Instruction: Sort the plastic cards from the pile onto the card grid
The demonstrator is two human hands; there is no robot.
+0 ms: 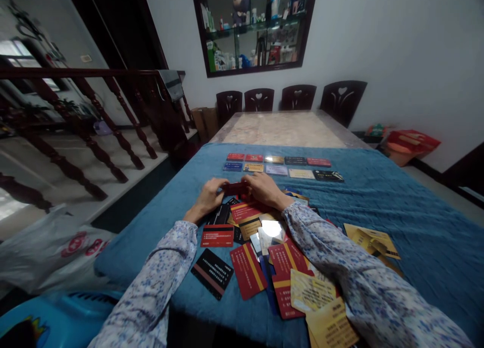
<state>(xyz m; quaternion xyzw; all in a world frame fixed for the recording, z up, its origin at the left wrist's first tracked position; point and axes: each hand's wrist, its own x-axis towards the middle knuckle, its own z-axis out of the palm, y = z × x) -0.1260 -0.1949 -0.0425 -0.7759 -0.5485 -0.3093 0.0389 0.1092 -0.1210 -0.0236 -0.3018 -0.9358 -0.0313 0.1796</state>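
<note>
A dark red card (235, 188) is held between my two hands at the far edge of a loose pile of cards. My left hand (210, 195) pinches its left end, and my right hand (261, 187) grips the right end, covering part of it. Below them the pile spreads toward me: a red card with a gold stripe (248, 271), a black card (213, 273), a red card with a black stripe (218, 235) and gold cards (333, 324). Beyond my hands, cards lie face up in two rows, among them a dark blue card (232, 167) and a black card (328, 175).
A blue cloth (159, 222) covers the near part of the table; its far part is bare marble (280, 128). Dark chairs (298, 97) stand behind. To the left are a wooden railing (91, 93), plastic bags (71, 252) and a blue plastic object (56, 317).
</note>
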